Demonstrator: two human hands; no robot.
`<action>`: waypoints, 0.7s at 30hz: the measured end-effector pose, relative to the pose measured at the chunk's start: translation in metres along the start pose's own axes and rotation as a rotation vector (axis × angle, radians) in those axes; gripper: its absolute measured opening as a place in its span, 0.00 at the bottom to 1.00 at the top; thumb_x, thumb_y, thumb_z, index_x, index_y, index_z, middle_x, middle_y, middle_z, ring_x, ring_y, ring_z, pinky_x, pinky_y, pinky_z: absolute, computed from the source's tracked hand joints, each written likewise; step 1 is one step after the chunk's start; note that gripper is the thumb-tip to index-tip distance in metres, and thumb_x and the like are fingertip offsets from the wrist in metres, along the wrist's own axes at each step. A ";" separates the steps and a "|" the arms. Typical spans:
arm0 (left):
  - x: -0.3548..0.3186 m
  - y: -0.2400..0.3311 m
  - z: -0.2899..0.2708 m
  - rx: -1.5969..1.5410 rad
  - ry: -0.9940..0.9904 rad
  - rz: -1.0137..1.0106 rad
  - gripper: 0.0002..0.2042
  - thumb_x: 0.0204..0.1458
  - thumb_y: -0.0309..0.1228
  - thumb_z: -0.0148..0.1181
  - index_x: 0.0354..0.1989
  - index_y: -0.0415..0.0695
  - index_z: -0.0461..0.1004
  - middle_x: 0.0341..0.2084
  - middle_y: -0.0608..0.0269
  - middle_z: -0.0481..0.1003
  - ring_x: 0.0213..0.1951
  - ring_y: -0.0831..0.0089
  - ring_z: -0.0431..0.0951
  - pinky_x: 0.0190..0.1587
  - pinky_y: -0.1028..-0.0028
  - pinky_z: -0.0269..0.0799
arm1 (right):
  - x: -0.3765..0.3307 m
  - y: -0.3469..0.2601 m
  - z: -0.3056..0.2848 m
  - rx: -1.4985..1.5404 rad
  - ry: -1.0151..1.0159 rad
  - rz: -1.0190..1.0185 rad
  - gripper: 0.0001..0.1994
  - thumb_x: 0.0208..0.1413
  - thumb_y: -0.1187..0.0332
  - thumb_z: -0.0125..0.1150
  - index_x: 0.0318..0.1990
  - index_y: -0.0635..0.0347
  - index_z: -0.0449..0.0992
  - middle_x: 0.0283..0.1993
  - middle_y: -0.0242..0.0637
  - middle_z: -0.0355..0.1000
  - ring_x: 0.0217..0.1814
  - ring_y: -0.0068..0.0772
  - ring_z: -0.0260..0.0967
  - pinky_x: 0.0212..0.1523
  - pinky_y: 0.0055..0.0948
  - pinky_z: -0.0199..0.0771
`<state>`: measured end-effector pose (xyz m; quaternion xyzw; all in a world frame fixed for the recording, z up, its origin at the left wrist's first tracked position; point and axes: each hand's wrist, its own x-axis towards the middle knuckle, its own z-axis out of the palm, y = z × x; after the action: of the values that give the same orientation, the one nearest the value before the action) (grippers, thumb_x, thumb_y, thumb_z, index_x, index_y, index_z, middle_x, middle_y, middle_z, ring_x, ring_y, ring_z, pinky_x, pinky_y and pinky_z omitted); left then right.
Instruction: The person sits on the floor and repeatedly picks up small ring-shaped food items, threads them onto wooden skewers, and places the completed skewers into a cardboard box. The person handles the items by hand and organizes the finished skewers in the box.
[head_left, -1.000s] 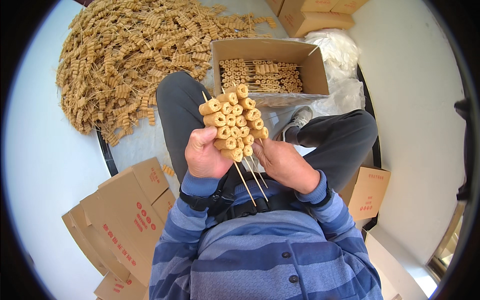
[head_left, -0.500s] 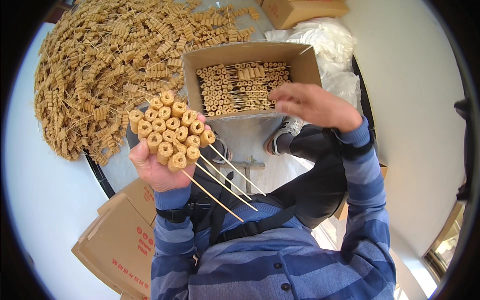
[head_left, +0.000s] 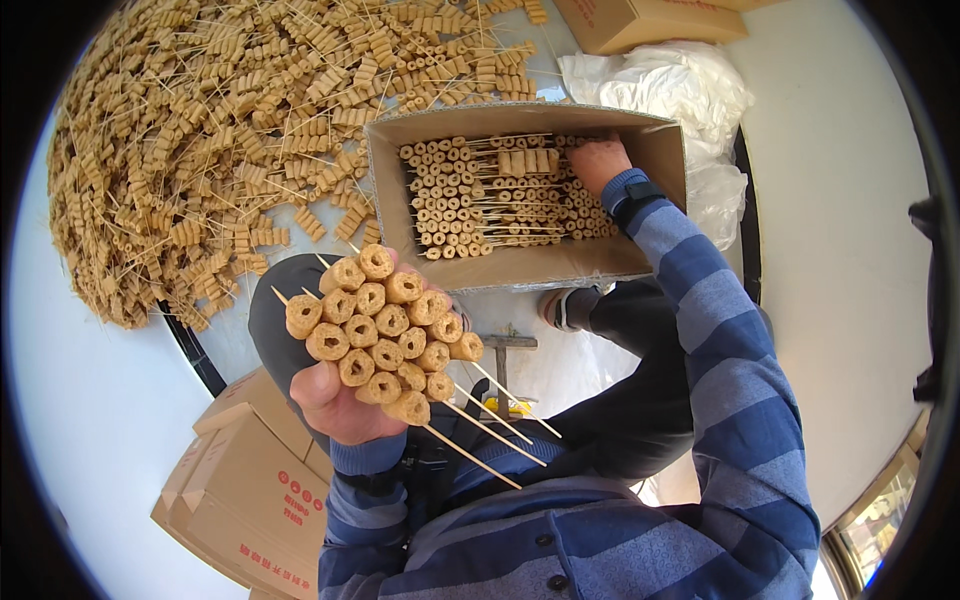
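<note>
In front of my left knee, my left hand [head_left: 350, 405] is closed around a bundle of food skewers [head_left: 388, 338]. Tan hollow rolls are threaded on thin sticks, their round open ends turned upward. Several bare stick ends slant out toward my lap, and a few points stick out on the other side. My right hand [head_left: 598, 162] reaches into an open cardboard box [head_left: 545, 277], at the far right of the packed skewers [head_left: 440, 200]. Its fingers point down onto them and are mostly hidden. Packed in rows, the rolls line both sides with sticks between, and one skewer lies sideways on top.
A large heap of loose skewers [head_left: 220, 130] covers the far left. White plastic bags [head_left: 665, 85] and a closed carton [head_left: 620, 22] lie beyond the box on the right. Flattened cartons [head_left: 245, 500] lean at lower left. A small wooden stool [head_left: 505, 350] stands between my legs.
My right hand has moved from above the box's near right side, fingers extended, down into its far right part. The bundle in my left hand has shifted slightly toward me and right.
</note>
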<state>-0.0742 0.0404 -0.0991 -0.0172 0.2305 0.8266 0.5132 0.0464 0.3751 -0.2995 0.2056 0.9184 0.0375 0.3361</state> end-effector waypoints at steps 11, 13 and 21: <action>-0.008 -0.018 0.022 -0.046 0.108 0.093 0.41 0.48 0.45 0.59 0.70 0.36 0.54 0.63 0.46 0.64 0.60 0.46 0.69 0.64 0.49 0.66 | -0.165 -0.010 -0.125 0.685 0.227 -0.338 0.08 0.60 0.68 0.55 0.41 0.57 0.79 0.31 0.43 0.77 0.31 0.44 0.75 0.35 0.39 0.78; -0.016 -0.023 0.032 -0.050 0.064 0.087 0.42 0.48 0.44 0.58 0.71 0.37 0.53 0.66 0.46 0.62 0.63 0.46 0.67 0.66 0.50 0.64 | -0.212 -0.020 -0.148 1.093 -0.037 -0.366 0.09 0.67 0.67 0.53 0.44 0.58 0.79 0.26 0.35 0.74 0.24 0.27 0.71 0.29 0.26 0.75; -0.058 -0.030 0.054 -0.002 -0.017 0.093 0.40 0.49 0.44 0.58 0.69 0.37 0.55 0.64 0.44 0.64 0.64 0.48 0.67 0.68 0.50 0.63 | -0.320 -0.060 -0.160 1.478 -0.341 -0.363 0.11 0.70 0.65 0.51 0.51 0.59 0.77 0.26 0.26 0.69 0.25 0.16 0.66 0.30 0.20 0.72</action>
<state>-0.0101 0.0237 -0.0462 0.0003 0.2259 0.8499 0.4762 0.1449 0.2027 0.0047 0.2256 0.6598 -0.6720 0.2493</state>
